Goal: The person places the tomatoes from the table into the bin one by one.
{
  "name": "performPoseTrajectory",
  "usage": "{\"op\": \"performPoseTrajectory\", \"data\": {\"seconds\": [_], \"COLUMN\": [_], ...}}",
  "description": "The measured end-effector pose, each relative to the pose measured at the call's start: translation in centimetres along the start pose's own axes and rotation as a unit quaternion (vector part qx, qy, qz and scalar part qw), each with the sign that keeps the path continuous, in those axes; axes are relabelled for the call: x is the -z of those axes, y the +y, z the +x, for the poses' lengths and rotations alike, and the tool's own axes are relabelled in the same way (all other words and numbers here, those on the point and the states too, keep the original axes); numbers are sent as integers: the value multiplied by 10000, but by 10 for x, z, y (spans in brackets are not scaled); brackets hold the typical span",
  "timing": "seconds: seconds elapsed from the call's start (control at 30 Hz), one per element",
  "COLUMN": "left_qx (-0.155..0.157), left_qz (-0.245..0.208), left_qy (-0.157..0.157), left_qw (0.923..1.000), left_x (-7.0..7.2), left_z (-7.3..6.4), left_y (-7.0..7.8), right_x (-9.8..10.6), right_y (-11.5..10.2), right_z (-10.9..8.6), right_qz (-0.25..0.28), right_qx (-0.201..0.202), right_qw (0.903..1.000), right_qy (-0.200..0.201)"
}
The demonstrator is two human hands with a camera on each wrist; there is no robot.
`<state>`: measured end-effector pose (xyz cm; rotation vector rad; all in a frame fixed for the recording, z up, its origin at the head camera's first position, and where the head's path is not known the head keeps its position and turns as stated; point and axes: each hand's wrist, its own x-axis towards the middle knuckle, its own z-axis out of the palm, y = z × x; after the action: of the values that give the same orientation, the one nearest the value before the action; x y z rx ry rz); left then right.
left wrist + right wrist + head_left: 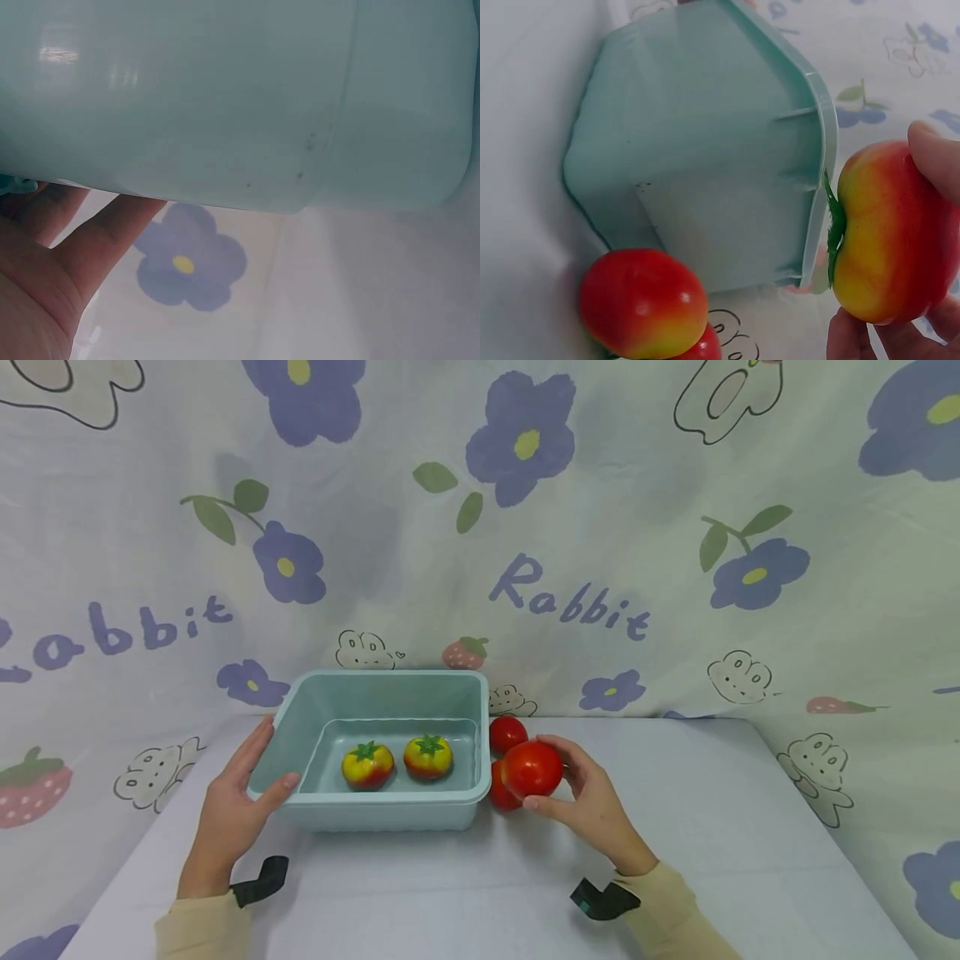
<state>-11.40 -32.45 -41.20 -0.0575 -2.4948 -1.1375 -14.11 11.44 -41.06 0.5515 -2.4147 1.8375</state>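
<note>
My right hand (588, 797) pinches a tomato (533, 769) between thumb and fingers at the right end of a pale green plastic bin (375, 814). In the right wrist view this tomato (892, 232) shows a yellow top with a green leaf cap facing the bin's rim. My left hand (232, 814) rests against the bin's left end, fingers straight along the side and thumb over the front corner of the rim. Inside the bin sit two yellow-red tomatoes, one left (368, 767) and one right (428, 757), both leaf cap up.
Two more tomatoes lie beside the bin's right wall: one farther back (507, 734), and a nearer one (504, 789) partly hidden by the held tomato. A white cloth covers the table (712, 810). Behind it hangs a curtain (420, 568) printed with flowers and rabbits.
</note>
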Motion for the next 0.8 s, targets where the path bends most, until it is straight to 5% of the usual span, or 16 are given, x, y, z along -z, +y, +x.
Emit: {"op": "performPoseTrajectory", "data": {"seconds": [0.8], "left_qx": [-45], "left_qz": [34], "left_qy": [49], "left_qw": [10000], "left_x": [-1], "left_z": [-1], "left_y": [3], "right_x": [-22], "right_y": [-18], "right_z": [16], "right_qz": [465], "right_qx": [111], "right_qw": [9988], "right_qy": [74]}}
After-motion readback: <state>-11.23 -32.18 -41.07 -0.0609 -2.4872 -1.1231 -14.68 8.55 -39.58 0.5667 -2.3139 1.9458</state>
